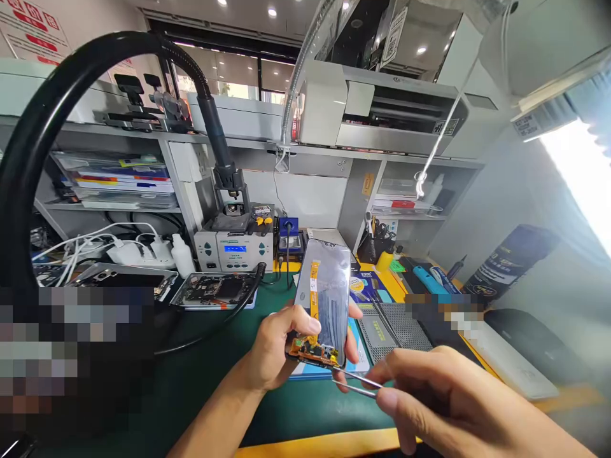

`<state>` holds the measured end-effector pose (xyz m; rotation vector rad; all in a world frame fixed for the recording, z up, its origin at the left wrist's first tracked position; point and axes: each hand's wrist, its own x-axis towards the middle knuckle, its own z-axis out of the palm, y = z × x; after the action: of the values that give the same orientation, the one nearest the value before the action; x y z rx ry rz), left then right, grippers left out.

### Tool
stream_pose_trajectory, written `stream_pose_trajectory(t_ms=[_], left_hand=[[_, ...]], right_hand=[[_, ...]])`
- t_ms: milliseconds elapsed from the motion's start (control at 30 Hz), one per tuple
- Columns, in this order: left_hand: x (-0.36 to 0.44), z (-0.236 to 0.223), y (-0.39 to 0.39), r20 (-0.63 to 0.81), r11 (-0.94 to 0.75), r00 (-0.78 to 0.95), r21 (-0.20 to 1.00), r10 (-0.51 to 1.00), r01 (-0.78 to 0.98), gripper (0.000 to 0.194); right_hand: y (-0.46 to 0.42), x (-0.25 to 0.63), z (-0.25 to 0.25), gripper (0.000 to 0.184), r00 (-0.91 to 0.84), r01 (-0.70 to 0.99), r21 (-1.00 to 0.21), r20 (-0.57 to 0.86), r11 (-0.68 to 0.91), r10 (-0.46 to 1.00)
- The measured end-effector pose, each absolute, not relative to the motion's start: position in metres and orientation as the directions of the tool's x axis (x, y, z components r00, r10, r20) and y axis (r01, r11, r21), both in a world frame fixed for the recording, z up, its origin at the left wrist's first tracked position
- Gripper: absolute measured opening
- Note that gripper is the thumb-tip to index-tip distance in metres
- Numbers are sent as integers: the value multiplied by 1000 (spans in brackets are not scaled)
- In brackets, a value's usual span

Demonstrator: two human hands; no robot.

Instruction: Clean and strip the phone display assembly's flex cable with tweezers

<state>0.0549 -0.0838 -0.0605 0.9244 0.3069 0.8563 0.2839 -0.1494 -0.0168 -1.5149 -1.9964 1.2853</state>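
Note:
My left hand [279,343] is closed around a phone screen assembly [329,292], its back side facing me and tilted up. Along that back runs an orange flex cable [314,286], and my thumb presses near its lower end. Orange flex circuitry and a small board [312,351] show at the bottom edge. Between the thumb and fingers of my right hand [420,394] is a pair of metal tweezers [358,385]. Its tips are apart, one close to the lower right corner of the screen assembly; whether it touches cannot be told.
A hot air station [233,249] stands behind, with a black hose [252,286] across the green mat [205,381]. An opened phone [214,289] lies left of centre. At right are a perforated metal plate [410,324], a yellow bottle [384,259] and a spray can [506,264]. A thick black tube [19,159] arches at left.

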Motion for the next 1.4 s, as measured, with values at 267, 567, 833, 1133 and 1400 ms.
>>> stream_pose_trajectory(t_ms=[267, 567, 833, 1133, 1400], left_hand=[[58, -68, -81, 98, 376, 671, 765, 735, -523, 58], [63, -72, -76, 78, 420, 681, 734, 728, -534, 61], [61, -68, -77, 60, 431, 669, 720, 741, -543, 54], [61, -68, -76, 45, 462, 688, 709, 724, -533, 56], [60, -68, -76, 0, 477, 672, 705, 740, -525, 56]], right_hand=[[-130, 286, -6, 38, -527, 372, -918, -331, -138, 783], [-120, 275, -15, 26, -504, 105, -993, -95, -48, 859], [-141, 277, -13, 29, -452, 318, -947, -193, -45, 871], [-147, 279, -13, 26, -445, 520, -835, -86, 179, 891], [-139, 274, -10, 18, -429, 614, -716, 48, 331, 902]])
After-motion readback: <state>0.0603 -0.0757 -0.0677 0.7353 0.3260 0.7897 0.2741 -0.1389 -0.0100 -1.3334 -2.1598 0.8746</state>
